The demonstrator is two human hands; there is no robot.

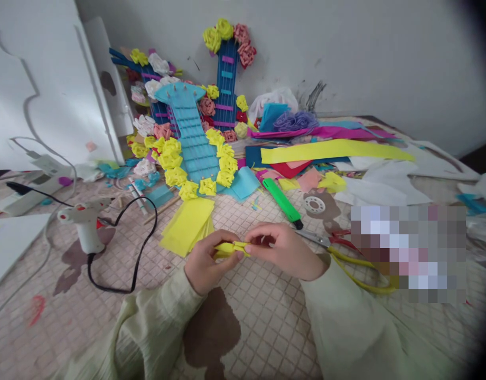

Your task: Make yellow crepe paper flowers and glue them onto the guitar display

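Note:
Between my two hands is a strip of folded yellow crepe paper [225, 248]. My left hand [211, 258] is closed around its left part, thumb along the lower edge. At its right end, the thumb and fingers of my right hand [284, 248] pinch the paper. Just behind my left hand lies a stack of yellow paper sheets [189, 224]. Farther back, a light-blue harp-like craft piece [195, 142] with strings leans upright, edged with yellow paper flowers [172, 161]. A green utility knife [281, 202] lies beyond my right hand.
A white glue gun [88, 232] with a black cord stands at left. Scissors [362, 266] with yellow and red handles lie right of my right hand. Coloured crepe paper strips [338, 151] and a white tape spool [315, 204] lie at back right. Dark-blue flowered pieces [226, 79] lean on the wall.

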